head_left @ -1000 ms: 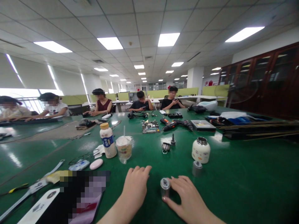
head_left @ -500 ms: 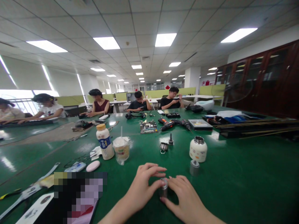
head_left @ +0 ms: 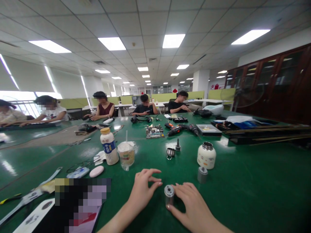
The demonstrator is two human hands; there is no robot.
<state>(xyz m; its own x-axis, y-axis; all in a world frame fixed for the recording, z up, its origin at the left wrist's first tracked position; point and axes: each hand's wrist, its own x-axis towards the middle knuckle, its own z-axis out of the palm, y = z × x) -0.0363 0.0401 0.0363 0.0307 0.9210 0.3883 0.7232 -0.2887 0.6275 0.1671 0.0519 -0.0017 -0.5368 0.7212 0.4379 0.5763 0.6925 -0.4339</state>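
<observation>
A short silver metal cylinder (head_left: 169,195) stands upright on the green table, with a dark centre and smaller dark spots on its top face. My right hand (head_left: 194,207) grips it from the right, the thumb low at the front and the fingers along its far right side. To its left, my left hand (head_left: 143,187) is apart from the cylinder, fingers spread and nothing between them. A second grey metal cylinder (head_left: 202,175), with a small stub on top, stands beyond my right hand. Just behind that is a cream, open-topped vacuum flask (head_left: 206,156).
Beyond my hands lie a small metal cup-like part (head_left: 170,153), a dark drill chuck-like part (head_left: 178,145), a circuit board (head_left: 155,131) and power drills (head_left: 173,130). A drink bottle (head_left: 109,147) and plastic cup (head_left: 126,155) stand at left. Several people (head_left: 103,106) sit across the table.
My left hand has come off the top of the cylinder and moved left, its fingers spreading. My right hand keeps its hold, and the cylinder's top is now uncovered.
</observation>
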